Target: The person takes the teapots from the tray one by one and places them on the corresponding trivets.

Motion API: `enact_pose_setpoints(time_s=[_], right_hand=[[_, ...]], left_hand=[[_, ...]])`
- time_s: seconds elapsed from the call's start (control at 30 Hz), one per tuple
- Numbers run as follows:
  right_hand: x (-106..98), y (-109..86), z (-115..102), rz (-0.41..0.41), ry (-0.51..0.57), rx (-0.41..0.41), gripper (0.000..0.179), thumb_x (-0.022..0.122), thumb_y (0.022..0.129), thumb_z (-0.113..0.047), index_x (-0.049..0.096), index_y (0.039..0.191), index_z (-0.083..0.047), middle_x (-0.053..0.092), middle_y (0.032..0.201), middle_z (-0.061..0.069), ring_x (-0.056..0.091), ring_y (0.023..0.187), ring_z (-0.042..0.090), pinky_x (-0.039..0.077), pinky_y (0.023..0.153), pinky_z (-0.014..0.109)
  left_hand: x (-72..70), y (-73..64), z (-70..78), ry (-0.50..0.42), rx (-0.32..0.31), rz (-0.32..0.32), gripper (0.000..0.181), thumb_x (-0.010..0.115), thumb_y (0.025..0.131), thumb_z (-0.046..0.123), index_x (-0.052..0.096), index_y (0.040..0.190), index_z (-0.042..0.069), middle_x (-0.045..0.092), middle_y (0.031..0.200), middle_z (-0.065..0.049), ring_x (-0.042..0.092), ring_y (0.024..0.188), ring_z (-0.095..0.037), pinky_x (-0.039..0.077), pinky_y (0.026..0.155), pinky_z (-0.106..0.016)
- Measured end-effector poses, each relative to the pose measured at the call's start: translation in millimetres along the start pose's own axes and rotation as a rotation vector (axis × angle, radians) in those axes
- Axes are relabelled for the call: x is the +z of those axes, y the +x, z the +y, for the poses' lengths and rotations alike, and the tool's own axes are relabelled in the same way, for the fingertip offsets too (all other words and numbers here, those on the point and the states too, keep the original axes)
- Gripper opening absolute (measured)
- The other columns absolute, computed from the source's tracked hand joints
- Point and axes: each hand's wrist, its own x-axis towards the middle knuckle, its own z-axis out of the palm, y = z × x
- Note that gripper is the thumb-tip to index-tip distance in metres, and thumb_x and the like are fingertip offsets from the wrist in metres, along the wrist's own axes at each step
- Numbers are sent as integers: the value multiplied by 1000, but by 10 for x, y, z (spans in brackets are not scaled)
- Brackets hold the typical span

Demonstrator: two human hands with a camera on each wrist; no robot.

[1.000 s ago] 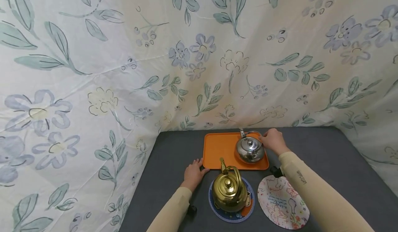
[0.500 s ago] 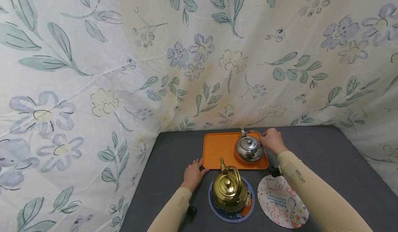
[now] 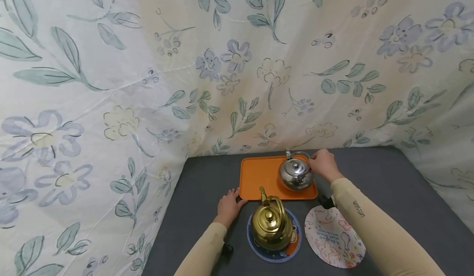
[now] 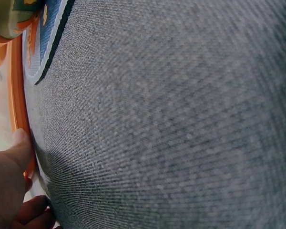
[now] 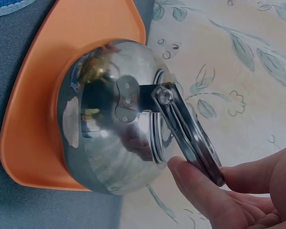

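A silver kettle [image 3: 296,173] stands on the right part of an orange tray [image 3: 259,177]. My right hand [image 3: 323,163] pinches the kettle's folded-over handle [image 5: 193,136] between thumb and fingers, as the right wrist view shows close up. At the tray's near left corner rests my left hand [image 3: 228,207], its fingers along the left edge. In the left wrist view its thumb [image 4: 20,145] touches the tray's rim. Nearer to me, a gold kettle [image 3: 271,226] sits on a round blue mat [image 3: 255,249], its handle upright.
Right of the gold kettle lies a round pink-and-white patterned mat [image 3: 329,239], partly under my right forearm. A dark grey tabletop [image 3: 196,185] carries everything. Floral cloth [image 3: 237,103] hangs behind the tray and along the left side.
The view has shifted slightly. Both hands, the kettles and the tray keep their places relative to one another.
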Motion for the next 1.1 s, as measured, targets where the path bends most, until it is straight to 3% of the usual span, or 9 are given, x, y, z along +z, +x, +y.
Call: enact_pose_setpoints(time_s=[0.5, 0.7, 1.1], right_hand=[[-150, -295, -121, -5, 13, 12, 29, 54, 100, -9, 78, 90, 4, 75, 85, 15, 73, 76, 26, 61, 68, 40], [-170, -407, -142, 11, -8, 0, 31, 53, 100, -10, 79, 88, 2, 76, 82, 12, 72, 72, 21, 59, 67, 39], [-226, -703, -121, 36, 8, -20, 28, 57, 98, -11, 75, 103, 9, 76, 84, 13, 73, 71, 23, 60, 67, 41]], left_hand=[[14, -42, -19, -26, 14, 12, 66, 69, 93, 43, 55, 146, 7, 57, 144, -21, 53, 135, -39, 46, 106, -57], [15, -42, -29, -34, 7, 18, 66, 70, 92, 43, 56, 146, 8, 57, 144, -20, 54, 134, -39, 46, 106, -57], [4, -84, -36, -60, 10, 21, 65, 70, 92, 43, 56, 146, 9, 56, 145, -20, 53, 135, -40, 45, 106, -58]])
